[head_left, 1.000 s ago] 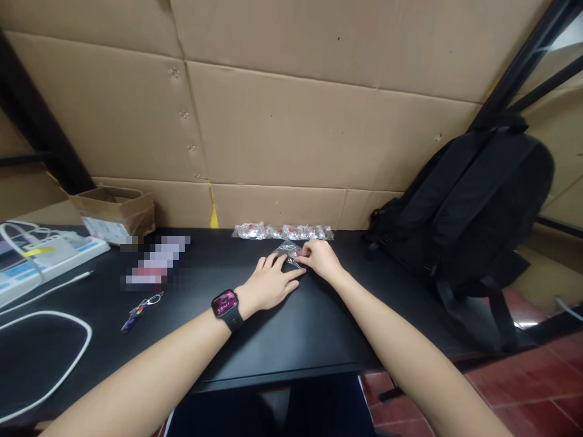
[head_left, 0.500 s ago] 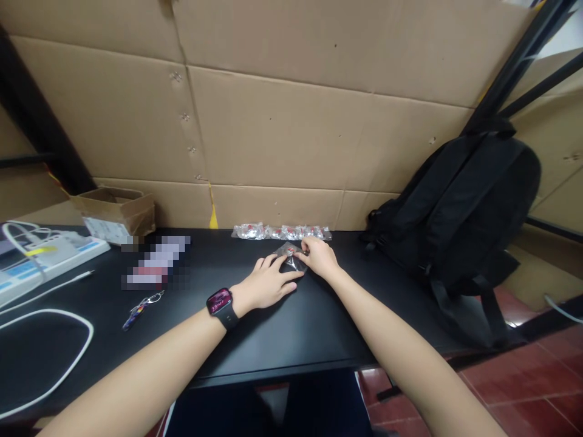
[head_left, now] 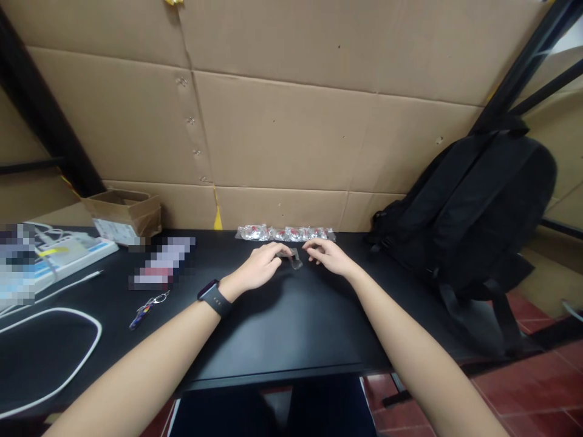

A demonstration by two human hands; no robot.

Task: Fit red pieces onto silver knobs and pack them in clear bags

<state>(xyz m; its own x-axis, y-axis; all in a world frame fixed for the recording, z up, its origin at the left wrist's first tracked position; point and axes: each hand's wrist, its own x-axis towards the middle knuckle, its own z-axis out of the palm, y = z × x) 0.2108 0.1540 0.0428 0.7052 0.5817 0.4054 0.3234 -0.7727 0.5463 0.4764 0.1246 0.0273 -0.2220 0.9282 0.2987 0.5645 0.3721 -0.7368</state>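
Note:
My left hand (head_left: 260,267), with a dark watch on its wrist, is closed at the fingertips on a small clear plastic bag (head_left: 297,262). The bag is partly hidden behind the fingers, and its contents are hard to make out. To the right of it, my right hand (head_left: 328,257) hovers with loosely bent fingers slightly apart and nothing visible in them. A small gap separates this hand from the bag. Behind both hands, a row of several clear packets (head_left: 286,233) with silvery and red contents lies along the cardboard wall.
A black backpack (head_left: 478,206) stands on the right of the black table (head_left: 291,328). On the left are an open cardboard box (head_left: 130,212), a blurred-out flat item (head_left: 164,264), a keychain (head_left: 144,312), a power strip (head_left: 77,258) and a white cable (head_left: 98,340).
The bag was lying flat under both hands; now the left fingers hold it, partly folded or tilted. My right hand has let go and moved slightly right. The view has shifted slightly.

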